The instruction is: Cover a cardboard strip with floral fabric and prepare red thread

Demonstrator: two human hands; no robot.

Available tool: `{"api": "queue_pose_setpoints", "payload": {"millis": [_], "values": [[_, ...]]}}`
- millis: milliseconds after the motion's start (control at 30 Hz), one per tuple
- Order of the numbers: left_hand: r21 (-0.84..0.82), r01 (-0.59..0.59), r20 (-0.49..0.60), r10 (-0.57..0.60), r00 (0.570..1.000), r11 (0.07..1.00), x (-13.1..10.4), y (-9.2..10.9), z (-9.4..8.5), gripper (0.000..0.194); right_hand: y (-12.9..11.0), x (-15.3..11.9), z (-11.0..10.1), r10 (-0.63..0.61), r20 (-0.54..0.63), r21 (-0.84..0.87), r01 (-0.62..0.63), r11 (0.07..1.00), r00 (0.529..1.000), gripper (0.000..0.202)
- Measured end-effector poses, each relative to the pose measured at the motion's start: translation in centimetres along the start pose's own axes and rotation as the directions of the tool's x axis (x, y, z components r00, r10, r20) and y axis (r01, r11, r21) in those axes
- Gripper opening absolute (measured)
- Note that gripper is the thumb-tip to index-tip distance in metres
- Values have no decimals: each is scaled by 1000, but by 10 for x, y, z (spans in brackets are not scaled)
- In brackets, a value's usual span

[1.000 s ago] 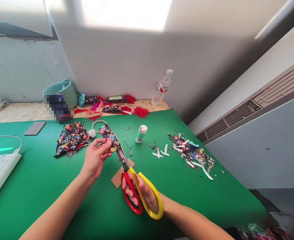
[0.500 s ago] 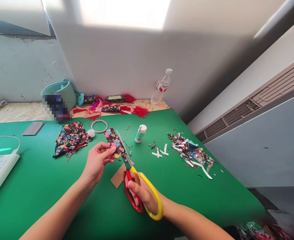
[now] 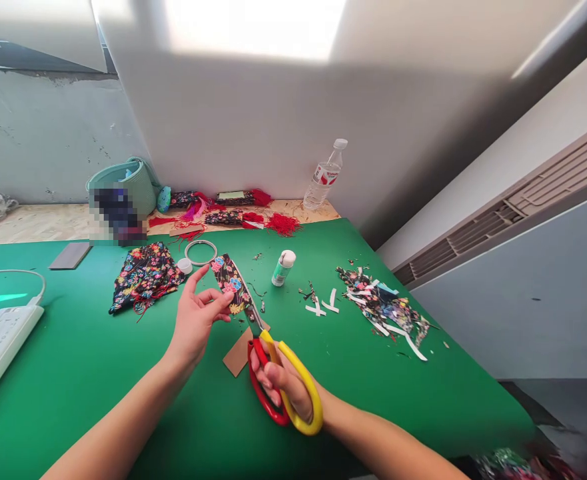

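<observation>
Between thumb and fingers, my left hand (image 3: 199, 313) pinches a small black floral fabric piece (image 3: 228, 283), its index finger stretched out along the left edge. My right hand (image 3: 283, 380) grips a pair of scissors (image 3: 300, 387) with one red and one yellow handle loop. The blades point up and away and lie along the fabric's right edge; the lower blade is partly hidden by the cloth. Under the scissors' pivot lies a brown cardboard rectangle (image 3: 236, 357), partly covered. A glue stick (image 3: 284, 269) with a green and white label stands just beyond the blades.
Fabric and white paper scraps (image 3: 383, 307) are heaped at right. A floral pouch (image 3: 146, 277), white cap (image 3: 184, 266) and metal ring (image 3: 200, 252) lie at left, with a white power strip (image 3: 6, 353) beyond. Red tassels (image 3: 283, 225) and a water bottle (image 3: 323, 177) sit at the back.
My left index finger has lifted and straightened along the fabric's left side. The scissor handles have drawn slightly closer together. The whole view has shifted slightly.
</observation>
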State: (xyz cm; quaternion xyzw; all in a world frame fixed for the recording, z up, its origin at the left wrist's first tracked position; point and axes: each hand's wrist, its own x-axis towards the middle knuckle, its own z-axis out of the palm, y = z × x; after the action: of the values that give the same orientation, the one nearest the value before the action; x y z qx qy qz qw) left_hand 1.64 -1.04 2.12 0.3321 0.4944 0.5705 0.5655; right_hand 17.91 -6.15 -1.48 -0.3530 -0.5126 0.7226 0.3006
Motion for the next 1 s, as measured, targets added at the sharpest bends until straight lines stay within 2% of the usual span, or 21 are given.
{"api": "queue_pose_setpoints", "payload": {"millis": [67, 133, 367, 500, 667, 800, 1000], "values": [[2, -8, 25, 8, 1000, 1000, 0, 0, 1, 93, 2, -1, 1, -22, -2, 128, 22, 991, 1000, 64], [2, 2, 40, -2, 999, 1000, 0, 0, 1, 96, 3, -1, 1, -14, -10, 184, 16, 983, 1000, 65], [1, 42, 52, -42, 998, 999, -2, -2, 3, 100, 2, 0, 5, 73, -55, 233, -58, 971, 996, 65], [9, 54, 95, -55, 994, 998, -5, -5, 5, 100, 1, 1, 4, 72, -71, 220, -54, 974, 995, 66], [46, 54, 129, -59, 990, 998, -8, -10, 5, 95, 2, 2, 0, 29, -92, 0, -29, 1000, 995, 59], [57, 50, 139, -57, 989, 997, -9, -9, 5, 94, 7, 0, -4, 17, -84, -163, -31, 986, 996, 53], [62, 64, 137, -72, 988, 996, -10, -5, 5, 95, 6, -2, -4, 85, -134, -243, -116, 963, 987, 56]]}}
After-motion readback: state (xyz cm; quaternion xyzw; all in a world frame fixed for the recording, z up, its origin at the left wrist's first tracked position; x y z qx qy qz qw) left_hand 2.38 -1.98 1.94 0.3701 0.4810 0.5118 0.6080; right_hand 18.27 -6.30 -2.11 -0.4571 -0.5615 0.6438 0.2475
